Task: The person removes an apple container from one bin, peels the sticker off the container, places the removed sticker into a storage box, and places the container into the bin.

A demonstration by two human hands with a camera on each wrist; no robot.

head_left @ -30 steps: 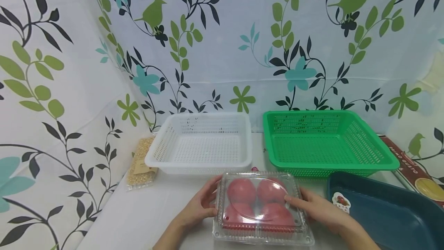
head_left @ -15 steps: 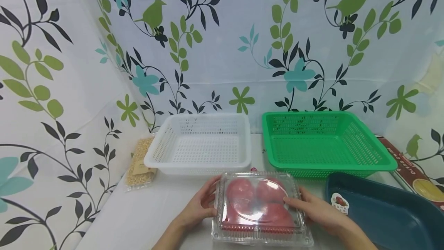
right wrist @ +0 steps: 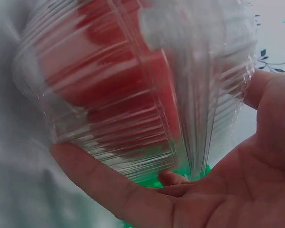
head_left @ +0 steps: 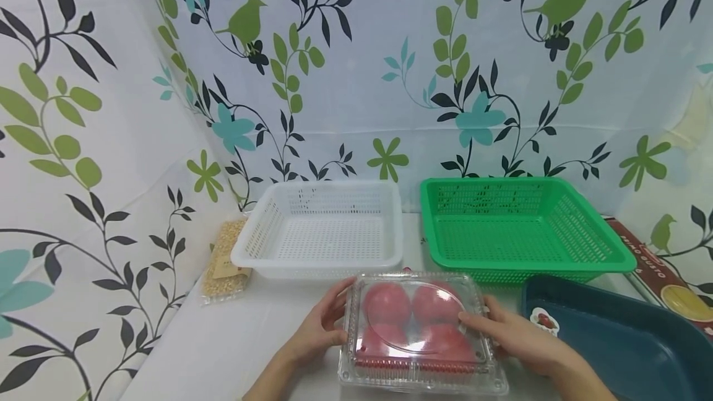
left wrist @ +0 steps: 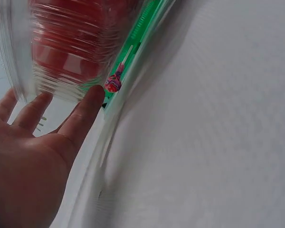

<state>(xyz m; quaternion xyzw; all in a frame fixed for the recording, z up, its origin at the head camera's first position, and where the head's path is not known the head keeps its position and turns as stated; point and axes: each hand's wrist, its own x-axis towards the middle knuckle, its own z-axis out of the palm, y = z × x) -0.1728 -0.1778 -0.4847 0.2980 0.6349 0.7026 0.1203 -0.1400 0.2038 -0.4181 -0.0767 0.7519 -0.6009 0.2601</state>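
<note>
A clear plastic clamshell box (head_left: 412, 327) with several round red fruits (head_left: 387, 305) inside is held between both hands at the lower middle of the head view. My left hand (head_left: 320, 327) grips its left side, thumb near the front and fingers towards the back. In the left wrist view the fingertips (left wrist: 92, 97) meet the ribbed wall. My right hand (head_left: 509, 333) holds the right side, thumb lying over the lid's edge. Seen from the right wrist, a finger (right wrist: 99, 178) runs along the box's lower side. The lid is down over the fruits.
Behind the box stand a white basket (head_left: 317, 265) and a green basket (head_left: 529, 265). A dark blue tray (head_left: 624, 333) is close to my right hand. A lollipop (left wrist: 113, 84), a bag of grain (head_left: 225, 265) and a red-brown package (head_left: 652, 258) lie around them.
Both hands keep their hold on the box. Its lid shows a shifting glare, and its right side with my right hand has moved very slightly to the right.
</note>
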